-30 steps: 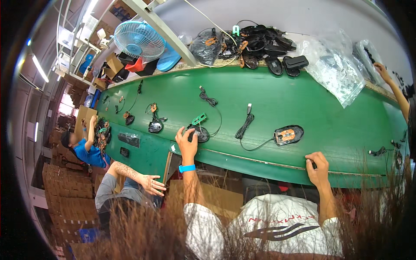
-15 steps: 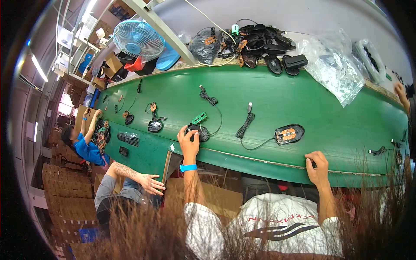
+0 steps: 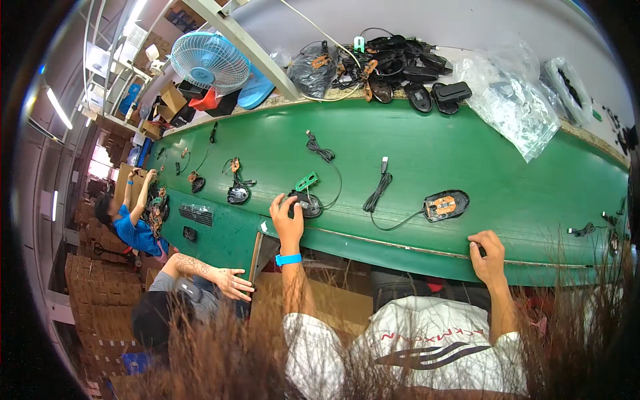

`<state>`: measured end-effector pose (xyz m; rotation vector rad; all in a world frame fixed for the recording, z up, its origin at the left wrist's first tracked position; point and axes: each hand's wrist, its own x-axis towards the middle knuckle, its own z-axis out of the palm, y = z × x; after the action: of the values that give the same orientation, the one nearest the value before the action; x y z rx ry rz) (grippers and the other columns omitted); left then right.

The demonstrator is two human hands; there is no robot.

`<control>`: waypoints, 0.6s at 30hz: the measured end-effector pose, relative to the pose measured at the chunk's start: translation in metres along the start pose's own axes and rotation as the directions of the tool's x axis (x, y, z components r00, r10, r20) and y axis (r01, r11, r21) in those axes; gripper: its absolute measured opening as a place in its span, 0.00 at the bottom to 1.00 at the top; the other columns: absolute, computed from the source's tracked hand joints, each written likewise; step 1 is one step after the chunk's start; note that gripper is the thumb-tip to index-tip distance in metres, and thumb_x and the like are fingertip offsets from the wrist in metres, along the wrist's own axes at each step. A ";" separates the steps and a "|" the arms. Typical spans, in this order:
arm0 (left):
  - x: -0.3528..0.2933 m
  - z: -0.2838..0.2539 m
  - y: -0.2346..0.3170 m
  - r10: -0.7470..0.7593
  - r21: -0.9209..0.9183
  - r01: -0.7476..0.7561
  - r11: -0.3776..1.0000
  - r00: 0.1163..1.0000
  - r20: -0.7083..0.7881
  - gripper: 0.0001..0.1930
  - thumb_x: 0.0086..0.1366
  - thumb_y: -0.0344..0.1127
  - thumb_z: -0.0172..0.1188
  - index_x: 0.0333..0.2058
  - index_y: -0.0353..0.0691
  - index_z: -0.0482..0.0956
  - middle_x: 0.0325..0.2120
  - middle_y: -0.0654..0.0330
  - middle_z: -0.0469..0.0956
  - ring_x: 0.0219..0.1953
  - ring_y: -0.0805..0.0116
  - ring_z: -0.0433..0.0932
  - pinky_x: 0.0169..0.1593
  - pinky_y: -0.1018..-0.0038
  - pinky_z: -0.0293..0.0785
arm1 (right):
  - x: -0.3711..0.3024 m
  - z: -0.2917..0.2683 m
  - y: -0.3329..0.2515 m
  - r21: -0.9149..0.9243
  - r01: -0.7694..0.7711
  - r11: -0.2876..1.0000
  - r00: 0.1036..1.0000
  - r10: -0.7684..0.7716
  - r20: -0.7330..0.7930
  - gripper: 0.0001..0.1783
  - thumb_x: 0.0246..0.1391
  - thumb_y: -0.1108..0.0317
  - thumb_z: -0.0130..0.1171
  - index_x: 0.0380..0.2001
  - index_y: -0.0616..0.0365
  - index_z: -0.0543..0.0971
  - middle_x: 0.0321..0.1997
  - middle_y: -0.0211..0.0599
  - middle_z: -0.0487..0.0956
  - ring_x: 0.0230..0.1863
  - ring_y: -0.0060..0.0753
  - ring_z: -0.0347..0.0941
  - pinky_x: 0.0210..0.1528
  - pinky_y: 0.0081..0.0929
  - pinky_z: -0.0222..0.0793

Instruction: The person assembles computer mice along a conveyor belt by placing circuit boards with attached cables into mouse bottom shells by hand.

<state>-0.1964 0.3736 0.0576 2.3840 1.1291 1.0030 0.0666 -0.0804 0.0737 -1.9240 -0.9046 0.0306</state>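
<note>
My left hand (image 3: 287, 223), with a blue band at its wrist, is at the near left edge of a black mouse shell (image 3: 308, 205). Its fingers are loosely bent, thumb apart, and I see nothing held; whether the fingertips touch the shell I cannot tell. A green circuit board (image 3: 307, 181) stands tilted at the shell's far side, and a coiled black USB cable (image 3: 321, 152) runs from there. My right hand (image 3: 490, 253) rests at the belt's near edge, thumb and fingers apart, holding nothing. Closest to it lies an opened mouse (image 3: 447, 207) with an orange-brown board and a bundled cable (image 3: 379, 191).
The green belt (image 3: 413, 140) carries more mouse parts (image 3: 238, 193) at left and a cable (image 3: 583, 230) at right. Behind it are piled mice (image 3: 400, 63), clear plastic bags (image 3: 510, 100) and a blue fan (image 3: 210, 61). Two co-workers are at left, one person's hand (image 3: 233, 285) nearby.
My left hand has drawn slightly left, off the top of the mouse shell. My right hand has barely moved. At left, the nearer co-worker's head has come into view; at far right, another person's hand has gone.
</note>
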 end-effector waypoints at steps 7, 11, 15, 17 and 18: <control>0.024 0.007 0.026 0.092 0.081 -0.093 0.992 0.996 0.012 0.13 0.58 0.36 0.70 0.42 0.39 0.85 0.45 0.51 0.79 0.51 0.48 0.75 0.56 0.56 0.72 | 0.001 0.000 0.001 -0.016 0.024 1.000 1.000 -0.024 -0.003 0.07 0.49 0.81 0.62 0.34 0.62 0.82 0.33 0.46 0.79 0.36 0.49 0.78 0.39 0.39 0.74; 0.039 0.021 0.050 0.080 0.335 -0.100 0.937 0.994 0.073 0.20 0.55 0.42 0.72 0.44 0.41 0.84 0.40 0.51 0.80 0.47 0.48 0.75 0.54 0.56 0.73 | -0.002 0.001 0.005 -0.006 0.019 1.000 1.000 -0.019 -0.005 0.07 0.49 0.81 0.62 0.34 0.62 0.82 0.34 0.46 0.79 0.36 0.48 0.78 0.39 0.38 0.74; 0.055 0.033 0.055 -0.029 0.486 -0.085 0.870 0.975 0.221 0.18 0.57 0.41 0.71 0.44 0.42 0.85 0.40 0.50 0.82 0.47 0.47 0.79 0.50 0.53 0.76 | -0.002 -0.002 0.002 0.019 -0.030 0.999 1.000 0.030 0.004 0.07 0.50 0.80 0.62 0.35 0.62 0.82 0.34 0.45 0.79 0.36 0.47 0.78 0.38 0.37 0.74; 0.061 0.037 0.055 -0.024 0.488 -0.101 0.867 0.970 0.243 0.15 0.57 0.39 0.70 0.43 0.42 0.85 0.39 0.49 0.82 0.44 0.47 0.80 0.48 0.52 0.77 | -0.005 -0.001 0.005 -0.009 -0.017 1.000 1.000 0.017 0.006 0.07 0.51 0.80 0.62 0.35 0.62 0.82 0.35 0.45 0.79 0.36 0.45 0.78 0.38 0.36 0.74; 0.062 0.037 0.055 -0.025 0.494 -0.112 0.862 0.964 0.263 0.13 0.58 0.37 0.69 0.42 0.41 0.86 0.38 0.49 0.83 0.42 0.46 0.81 0.47 0.51 0.78 | -0.005 -0.002 0.004 -0.011 -0.017 1.000 1.000 0.017 0.004 0.07 0.51 0.80 0.62 0.35 0.62 0.82 0.35 0.45 0.79 0.36 0.45 0.78 0.38 0.36 0.74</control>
<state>-0.1130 0.3871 0.0899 2.8490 1.3689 0.4019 0.0661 -0.0854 0.0700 -1.9421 -0.8928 0.0399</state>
